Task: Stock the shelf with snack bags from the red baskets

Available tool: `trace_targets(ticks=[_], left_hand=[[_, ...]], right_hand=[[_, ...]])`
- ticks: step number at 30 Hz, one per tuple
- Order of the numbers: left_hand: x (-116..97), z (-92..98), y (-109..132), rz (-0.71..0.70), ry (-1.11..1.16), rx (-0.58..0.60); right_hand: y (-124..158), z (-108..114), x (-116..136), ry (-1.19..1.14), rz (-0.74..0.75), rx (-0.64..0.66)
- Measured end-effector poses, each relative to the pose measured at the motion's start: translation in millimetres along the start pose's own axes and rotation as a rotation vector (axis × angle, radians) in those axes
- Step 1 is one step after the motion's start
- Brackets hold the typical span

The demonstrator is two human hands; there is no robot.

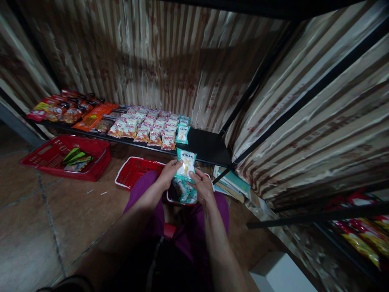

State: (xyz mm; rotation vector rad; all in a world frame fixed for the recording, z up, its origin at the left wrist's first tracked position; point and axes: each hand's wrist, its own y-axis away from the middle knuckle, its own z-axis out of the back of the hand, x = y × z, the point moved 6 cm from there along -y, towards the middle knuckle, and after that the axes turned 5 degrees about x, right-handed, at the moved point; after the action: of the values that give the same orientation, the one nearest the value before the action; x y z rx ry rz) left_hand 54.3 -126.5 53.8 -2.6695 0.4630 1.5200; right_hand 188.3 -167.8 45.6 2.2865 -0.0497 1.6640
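Between my left hand [170,172] and my right hand [201,184] is a teal and white snack bag [186,161], held upright by its two sides. Both hands have their fingers closed on it, thumbs on the front. Just below it, a red basket with a white rim [173,199] holds several more teal bags [184,191], partly hidden by my hands and knees. Ahead on the black shelf [209,144] stand two or so teal bags [182,133], beside rows of white and orange snack bags [155,136].
Orange packs [92,115] and red bags [56,109] fill the shelf's left end. On the floor are a red basket with green packets [100,164] and another red basket [130,172]. Books [234,180] lie by the shelf leg at right; a white box [284,275] is lower right.
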Motion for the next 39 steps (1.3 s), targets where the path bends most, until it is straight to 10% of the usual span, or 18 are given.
trace_targets(ticks=[39], left_hand=[[15,3.9,-1,-0.045,0.045,-0.093]], right_hand=[[-14,12,-9,0.191,0.112,-0.075]])
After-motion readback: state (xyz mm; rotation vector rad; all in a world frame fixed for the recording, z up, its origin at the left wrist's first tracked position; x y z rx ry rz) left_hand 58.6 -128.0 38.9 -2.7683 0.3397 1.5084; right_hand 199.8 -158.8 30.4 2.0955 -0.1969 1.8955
